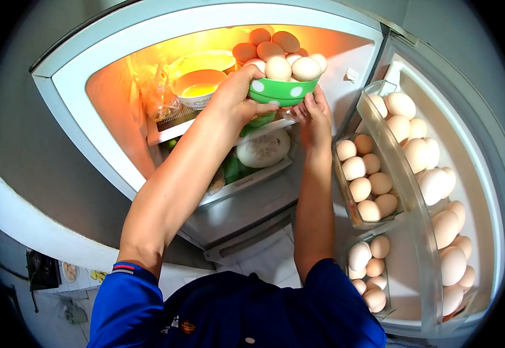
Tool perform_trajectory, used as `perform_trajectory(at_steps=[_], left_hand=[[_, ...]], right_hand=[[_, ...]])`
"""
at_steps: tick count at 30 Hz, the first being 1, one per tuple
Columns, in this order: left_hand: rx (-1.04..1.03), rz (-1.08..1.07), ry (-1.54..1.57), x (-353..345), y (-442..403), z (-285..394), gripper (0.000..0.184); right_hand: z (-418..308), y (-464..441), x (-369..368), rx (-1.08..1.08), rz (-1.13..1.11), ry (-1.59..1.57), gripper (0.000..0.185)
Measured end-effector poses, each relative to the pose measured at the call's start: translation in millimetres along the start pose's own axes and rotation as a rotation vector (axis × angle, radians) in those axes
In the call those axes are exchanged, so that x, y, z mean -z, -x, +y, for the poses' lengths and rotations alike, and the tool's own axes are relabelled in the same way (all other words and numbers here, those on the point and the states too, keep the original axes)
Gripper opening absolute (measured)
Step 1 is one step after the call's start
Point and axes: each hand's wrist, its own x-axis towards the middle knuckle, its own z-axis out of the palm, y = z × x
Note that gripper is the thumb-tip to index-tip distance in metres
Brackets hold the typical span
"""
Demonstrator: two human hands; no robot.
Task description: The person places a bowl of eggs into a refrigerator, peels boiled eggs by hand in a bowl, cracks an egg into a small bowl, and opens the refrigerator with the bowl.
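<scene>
At the open fridge [69, 87], the left hand [238, 94] grips the green bowl [278, 88] of eggs [278, 68] by its left side. The right hand [315, 118] holds its right side, low down.

A clear bag [159, 97] sits — crumpled — beside a patterned bowl [192, 101].

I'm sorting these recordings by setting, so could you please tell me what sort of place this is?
Probably a home kitchen: there is an open refrigerator, eggs stored in its door, and a green spotted bowl heaped with more eggs.
</scene>
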Motion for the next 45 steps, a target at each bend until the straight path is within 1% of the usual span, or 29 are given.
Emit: perform_trajectory(at_steps=[4, 10, 16, 18, 22, 25, 27, 31, 33, 34, 36, 39, 40, 42, 43, 45], left_hand=[[0.004, 0.011, -0.014, -2, -3, 1, 0.038], [-0.028, -0.038, -0.057, -3, -10, 2, 0.035], [-0.014, -0.048, -0.004, -6, -14, 3, 0.034], [0.024, 0.023, 0.024, -8, -17, 5, 0.033], [0.041, 0.024, 0.03, -11, -19, 8, 0.032], [0.015, 0.044, 0.017, -12, -22, 9, 0.032], [0.062, 0.065, 0.097, -12, -27, 10, 0.032], [0.089, 0.046, 0.12, -10, -32, 12, 0.038], [0.125, 0.078, 0.199, -13, -30, 14, 0.043], [0.124, 0.079, 0.2, -10, -32, 13, 0.043], [0.084, -0.033, 0.178, -5, -38, 11, 0.046], [0.123, -0.006, 0.227, -4, -47, 13, 0.044], [0.125, -0.004, 0.225, -4, -48, 14, 0.044], [0.151, 0.085, 0.214, -5, -50, 16, 0.041], [0.151, 0.084, 0.213, -6, -50, 16, 0.041], [0.082, 0.115, 0.194, -6, -52, 15, 0.037]], right_hand=[[6, -7, 8, -0.001, 0.031, 0.015, 0.057], [12, -16, 13, -0.005, 0.039, 0.049, 0.057], [9, -18, 6, 0.041, -0.01, 0.029, 0.054], [9, -20, 5, 0.08, -0.051, 0.017, 0.053], [8, -22, 4, 0.091, -0.06, 0.008, 0.052], [6, -23, 5, 0.045, -0.059, -0.037, 0.053], [5, -24, 3, 0.055, -0.071, -0.016, 0.055], [-2, -20, -5, 0.07, -0.085, 0.071, 0.062], [-3, -21, -9, 0.166, -0.176, 0.131, 0.073], [-3, -20, -11, 0.165, -0.177, 0.13, 0.073], [-6, -19, -16, 0.167, -0.181, 0.136, 0.08], [-9, -20, -20, 0.172, -0.185, 0.168, 0.083], [-6, -23, -17, 0.17, -0.182, 0.166, 0.083], [1, -31, -11, 0.225, -0.217, 0.263, 0.083], [3, -33, -10, 0.226, -0.217, 0.263, 0.083], [4, -34, -10, 0.201, -0.199, 0.303, 0.067]])
